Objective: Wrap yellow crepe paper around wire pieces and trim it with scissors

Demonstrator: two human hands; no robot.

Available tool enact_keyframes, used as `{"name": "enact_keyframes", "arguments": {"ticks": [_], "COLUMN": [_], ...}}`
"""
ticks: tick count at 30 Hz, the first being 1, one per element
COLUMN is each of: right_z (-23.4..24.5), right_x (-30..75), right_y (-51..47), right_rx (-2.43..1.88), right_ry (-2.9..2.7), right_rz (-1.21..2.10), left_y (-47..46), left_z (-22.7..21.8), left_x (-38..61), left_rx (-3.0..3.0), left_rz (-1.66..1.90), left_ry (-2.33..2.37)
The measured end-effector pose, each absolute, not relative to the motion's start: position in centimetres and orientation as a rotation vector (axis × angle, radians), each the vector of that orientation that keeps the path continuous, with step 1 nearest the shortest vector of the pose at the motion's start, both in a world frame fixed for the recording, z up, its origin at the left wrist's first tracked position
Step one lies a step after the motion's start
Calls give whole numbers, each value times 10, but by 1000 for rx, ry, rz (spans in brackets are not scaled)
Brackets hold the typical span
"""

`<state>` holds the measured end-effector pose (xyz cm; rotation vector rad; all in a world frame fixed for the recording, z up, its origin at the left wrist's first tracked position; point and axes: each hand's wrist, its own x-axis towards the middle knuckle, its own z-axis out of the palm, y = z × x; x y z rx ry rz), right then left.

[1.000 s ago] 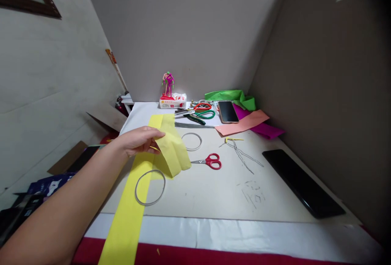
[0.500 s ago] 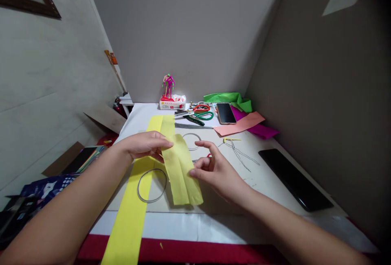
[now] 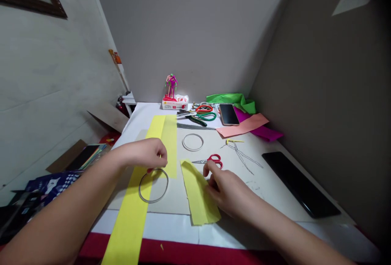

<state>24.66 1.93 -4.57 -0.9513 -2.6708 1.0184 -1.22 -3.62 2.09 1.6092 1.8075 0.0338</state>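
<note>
On a white worktop [image 3: 269, 191], a folded yellow paper strip [image 3: 197, 191] is touched by the curled fingers of the right hand [image 3: 227, 191]; the narrowly pinched fingers of the left hand [image 3: 148, 154] are held above a thin wire ring [image 3: 152, 202], any hold unseen.

bright, even light; soft shadow under right hand [image 3: 227, 191]; right wall [image 3: 305, 94] dim; wide-angle bowing at edges; no blur.

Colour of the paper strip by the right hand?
Yellow, with no visible pattern: the paper strip shows best in the head view.
</note>
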Motion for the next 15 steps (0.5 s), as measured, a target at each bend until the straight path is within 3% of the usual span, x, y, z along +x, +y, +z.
{"name": "enact_keyframes", "arguments": {"ticks": [7, 11, 15], "right_z": [-50, -51, -48], "right_x": [244, 244, 244], "right_y": [22, 25, 25], "right_rx": [-918, -366, -17], "right_ry": [-2777, -2802, -2877], "right_rz": [634, 351, 383], "left_y": [-55, -60, -59], "left_z": [14, 12, 15], "left_x": [15, 33, 50], "left_rx": [1868, 1970, 1993], "left_rz": [-344, -591, -740], "left_ry": [1949, 1969, 1932]}}
